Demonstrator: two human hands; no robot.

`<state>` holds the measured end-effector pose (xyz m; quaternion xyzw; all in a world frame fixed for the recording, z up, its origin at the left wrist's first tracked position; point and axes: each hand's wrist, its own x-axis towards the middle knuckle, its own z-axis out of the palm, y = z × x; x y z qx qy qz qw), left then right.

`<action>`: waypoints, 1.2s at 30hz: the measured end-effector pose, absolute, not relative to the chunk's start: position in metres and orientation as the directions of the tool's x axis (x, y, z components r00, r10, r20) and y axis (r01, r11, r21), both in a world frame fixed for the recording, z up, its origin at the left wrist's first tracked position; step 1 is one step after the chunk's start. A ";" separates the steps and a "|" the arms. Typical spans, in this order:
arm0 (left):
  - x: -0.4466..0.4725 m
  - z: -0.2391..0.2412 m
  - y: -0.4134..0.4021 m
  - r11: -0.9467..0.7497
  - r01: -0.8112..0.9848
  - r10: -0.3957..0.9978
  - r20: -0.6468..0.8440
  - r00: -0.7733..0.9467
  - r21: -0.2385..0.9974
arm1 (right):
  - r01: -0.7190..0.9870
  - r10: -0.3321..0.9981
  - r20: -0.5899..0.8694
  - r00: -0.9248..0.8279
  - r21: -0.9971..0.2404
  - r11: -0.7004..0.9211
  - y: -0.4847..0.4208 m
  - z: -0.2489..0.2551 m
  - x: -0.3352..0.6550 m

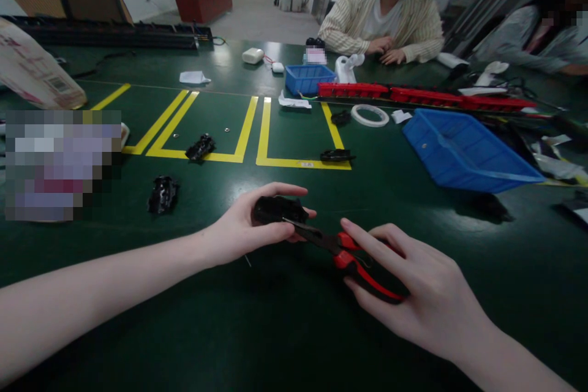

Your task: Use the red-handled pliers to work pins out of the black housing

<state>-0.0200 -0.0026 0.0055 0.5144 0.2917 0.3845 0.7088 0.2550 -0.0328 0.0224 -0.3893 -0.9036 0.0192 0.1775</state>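
Note:
Between the fingers and thumb of my left hand (248, 220) is a black plastic part (271, 209), held just above the green table. A pair of long-nose pliers (340, 251) with red and black handles is in my right hand (413, 288). The plier tips touch or lie very close to the near side of the part, by my left thumb; whether they grip anything is too dark to tell. Similar black parts lie farther off: one (163, 195) to the left, one (201, 147) on yellow tape, another (337, 155) at a tape corner.
A tilted blue bin (468, 147) stands at right, with a tape roll (370, 116) and a long red strip (422, 95) behind it. A smaller blue bin (310, 78) is farther back. Two people sit across the table. A bag (41, 67) stands at far left.

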 end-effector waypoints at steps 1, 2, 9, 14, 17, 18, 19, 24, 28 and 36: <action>-0.020 0.006 -0.003 0.169 -0.236 0.847 -0.018 0.532 0.957 | 0.698 0.709 0.306 -0.635 -0.167 0.697 -0.033 0.023 0.255; -0.019 0.006 -0.004 0.163 -0.224 0.850 -0.022 0.527 0.961 | 0.699 0.709 0.306 -0.635 -0.163 0.696 -0.033 0.023 0.255; -0.020 0.009 -0.005 0.140 -0.178 0.866 -0.033 0.499 0.974 | 0.692 0.705 0.346 -0.619 -0.184 0.698 -0.031 0.019 0.255; -0.019 0.009 -0.003 0.124 -0.206 0.880 -0.012 0.474 0.971 | 0.686 0.688 0.431 -0.585 -0.190 0.702 -0.030 0.019 0.257; -0.018 0.007 -0.002 0.140 -0.238 0.874 -0.007 0.485 0.961 | 0.686 0.686 0.437 -0.582 -0.190 0.703 -0.031 0.019 0.257; -0.018 0.007 -0.002 0.147 -0.250 0.872 -0.006 0.490 0.957 | 0.687 0.688 0.439 -0.578 -0.193 0.700 -0.032 0.019 0.257; -0.018 0.006 -0.002 0.155 -0.258 0.868 -0.006 0.496 0.954 | 0.690 0.693 0.438 -0.572 -0.201 0.696 -0.033 0.018 0.256; -0.019 0.004 -0.003 0.145 -0.295 0.853 0.031 0.520 0.945 | 0.678 0.678 0.459 -0.574 -0.198 0.708 -0.033 0.016 0.257; -0.020 0.006 -0.003 0.117 -0.258 0.842 0.042 0.539 0.959 | 0.640 0.607 0.505 -0.613 -0.132 0.757 -0.030 0.015 0.261; -0.019 0.011 -0.006 0.132 -0.203 0.853 -0.007 0.522 0.970 | 0.649 0.607 0.502 -0.616 -0.113 0.753 -0.028 0.016 0.261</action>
